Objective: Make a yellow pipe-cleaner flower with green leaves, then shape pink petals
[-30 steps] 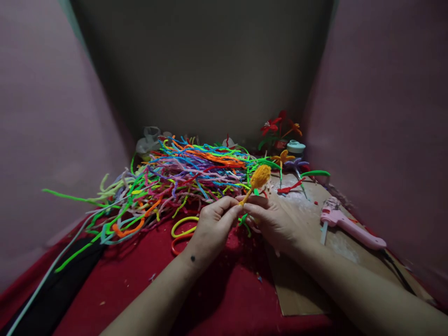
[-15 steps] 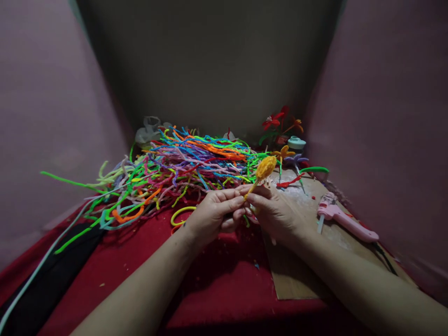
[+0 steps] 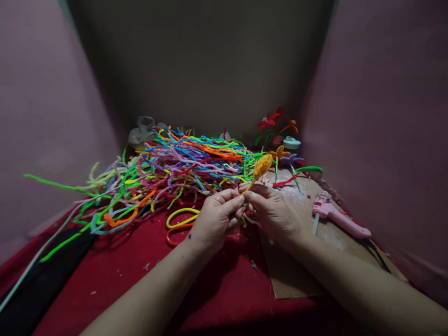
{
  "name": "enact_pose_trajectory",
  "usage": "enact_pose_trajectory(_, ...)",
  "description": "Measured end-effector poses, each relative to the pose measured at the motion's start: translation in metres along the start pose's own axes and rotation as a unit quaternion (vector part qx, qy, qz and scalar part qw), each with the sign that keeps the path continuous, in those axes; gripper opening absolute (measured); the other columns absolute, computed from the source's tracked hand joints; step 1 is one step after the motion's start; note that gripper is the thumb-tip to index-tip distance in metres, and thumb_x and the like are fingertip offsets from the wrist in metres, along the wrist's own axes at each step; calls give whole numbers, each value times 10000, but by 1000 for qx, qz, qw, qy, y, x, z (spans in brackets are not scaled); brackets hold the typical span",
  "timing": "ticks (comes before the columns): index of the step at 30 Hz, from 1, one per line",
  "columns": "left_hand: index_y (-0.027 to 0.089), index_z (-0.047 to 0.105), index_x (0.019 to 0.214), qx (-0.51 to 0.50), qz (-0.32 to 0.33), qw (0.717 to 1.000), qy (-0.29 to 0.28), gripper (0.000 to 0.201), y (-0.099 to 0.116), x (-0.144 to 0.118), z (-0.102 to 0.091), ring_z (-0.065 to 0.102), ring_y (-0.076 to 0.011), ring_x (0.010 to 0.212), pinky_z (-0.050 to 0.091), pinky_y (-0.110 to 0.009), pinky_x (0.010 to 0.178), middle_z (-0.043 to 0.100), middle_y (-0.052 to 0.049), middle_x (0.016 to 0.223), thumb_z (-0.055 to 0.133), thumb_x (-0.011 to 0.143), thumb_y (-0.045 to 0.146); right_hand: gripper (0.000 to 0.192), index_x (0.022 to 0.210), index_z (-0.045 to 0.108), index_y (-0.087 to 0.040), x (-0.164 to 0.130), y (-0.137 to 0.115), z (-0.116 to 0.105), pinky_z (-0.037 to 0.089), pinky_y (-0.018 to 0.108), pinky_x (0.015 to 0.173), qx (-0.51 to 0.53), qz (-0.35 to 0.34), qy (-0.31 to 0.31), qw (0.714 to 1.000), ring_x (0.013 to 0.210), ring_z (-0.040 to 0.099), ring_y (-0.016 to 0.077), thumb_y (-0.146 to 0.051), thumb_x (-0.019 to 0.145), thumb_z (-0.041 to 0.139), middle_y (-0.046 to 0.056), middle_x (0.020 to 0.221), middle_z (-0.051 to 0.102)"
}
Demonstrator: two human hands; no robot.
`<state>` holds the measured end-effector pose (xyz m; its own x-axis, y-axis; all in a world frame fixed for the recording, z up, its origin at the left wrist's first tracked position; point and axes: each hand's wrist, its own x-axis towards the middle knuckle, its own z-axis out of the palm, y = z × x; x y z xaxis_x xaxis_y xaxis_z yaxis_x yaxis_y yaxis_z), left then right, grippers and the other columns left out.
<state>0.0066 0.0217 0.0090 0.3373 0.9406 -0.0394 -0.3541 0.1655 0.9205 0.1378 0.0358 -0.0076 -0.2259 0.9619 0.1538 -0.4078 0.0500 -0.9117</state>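
A yellow-orange pipe-cleaner flower bud (image 3: 262, 166) points up and to the right above my fingers, on a thin stem of the same colour. My left hand (image 3: 221, 217) pinches the lower end of this stem between thumb and fingers. My right hand (image 3: 275, 210) is closed on the stem just above, thumb against forefinger, touching the left fingertips. The stem's bottom end is hidden by the fingers. Beside my left wrist lie the yellow and red loop handles of scissors (image 3: 182, 218), their blades out of sight.
A large heap of coloured pipe cleaners (image 3: 189, 158) lies behind my hands. At right, a pink glue gun (image 3: 339, 218) rests on a brown board (image 3: 290, 280). Finished red flowers (image 3: 269, 121) and a pale green-lidded jar (image 3: 291, 143) stand behind. Red cloth (image 3: 119, 280) covers the table.
The view has shifted slightly, so the surroundings sit a little further left. Both hands keep the bud by its stem in nearly the same pose; more of the scissors handles shows.
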Motion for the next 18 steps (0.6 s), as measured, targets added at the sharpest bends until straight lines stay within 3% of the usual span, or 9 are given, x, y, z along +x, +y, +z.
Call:
enact_pose_trajectory(3, 164, 482, 709, -11, -3, 999, 31, 194, -3, 1, 4, 243, 7, 318, 161, -125, 327, 433, 78, 511, 614, 748, 299, 142, 847, 654, -199, 2, 2, 0, 402, 236, 555, -9, -1, 9, 1000, 581, 497, 93, -298, 745, 658, -14, 728, 577)
enact_pose_trajectory(9, 171, 484, 714, -7, -10, 999, 39, 205, -5, 1, 6, 248, 2, 308, 149, -131, 320, 443, 81, 506, 625, 733, 319, 135, 803, 662, -182, 2, -1, -1, 404, 225, 534, -52, -9, 27, 998, 578, 496, 85, -303, 746, 655, -3, 774, 586)
enact_pose_trajectory(18, 142, 529, 726, 32, -6, 999, -13, 199, 5, 2, -9, 271, 9, 327, 163, -122, 336, 467, 61, 519, 620, 760, 316, 240, 978, 679, -226, 9, 3, -8, 442, 247, 591, 13, 42, -75, 996, 612, 550, 106, -291, 748, 660, -3, 720, 623)
